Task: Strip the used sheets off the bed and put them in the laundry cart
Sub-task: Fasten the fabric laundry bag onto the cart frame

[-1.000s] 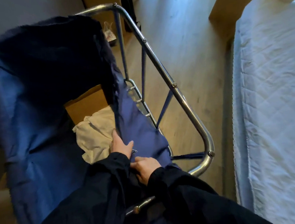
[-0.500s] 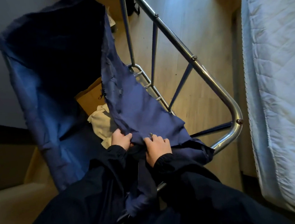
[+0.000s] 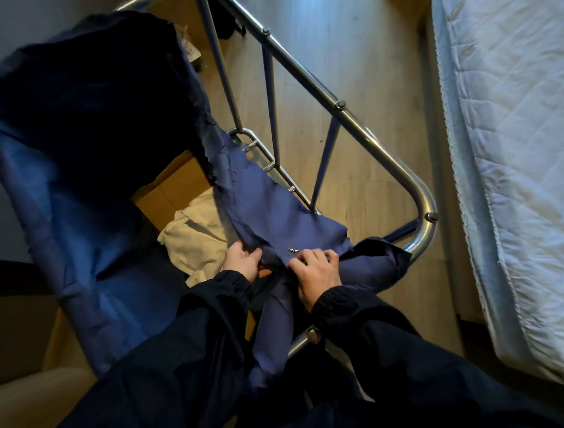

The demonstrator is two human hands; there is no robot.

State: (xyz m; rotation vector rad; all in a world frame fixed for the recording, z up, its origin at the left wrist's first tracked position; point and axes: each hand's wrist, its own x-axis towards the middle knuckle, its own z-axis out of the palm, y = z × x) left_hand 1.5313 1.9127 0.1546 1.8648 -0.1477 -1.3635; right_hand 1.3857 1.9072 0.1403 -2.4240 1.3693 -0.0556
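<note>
Nearest the camera, two dark, shiny jacket sleeves (image 3: 192,368) fill the lower frame and hide the near end of the cart. The left hand (image 3: 242,261) is closed on a fold of the dark blue fabric liner bag (image 3: 74,232), its fingertips tucked into the cloth. The right hand (image 3: 316,272) lies just beside it, fingers curled and pressing down on the same loose edge of the blue fabric, which is bunched over the near bar; whether it pinches the cloth or only pushes on it cannot be told. A small metal pin or clip (image 3: 292,250) sits in the fabric, just beside the right fingertips.

The liner hangs inside a laundry cart of silver metal tubing (image 3: 343,109), fixed along its left side while its right edge sags loose, away from the right rail. At the bottom of the bag lies a crumpled cream-white used sheet (image 3: 197,241), just beyond the left hand, resting on a brown cardboard-like base (image 3: 173,192). The far, upper part of the bag is in deep shadow, and nothing inside it can be made out.

To the right, well apart from the cart across pale wooden flooring (image 3: 337,38), a white quilted bare mattress (image 3: 520,145) runs out of frame. Small items on the floor beyond the cart are too dim to identify.
</note>
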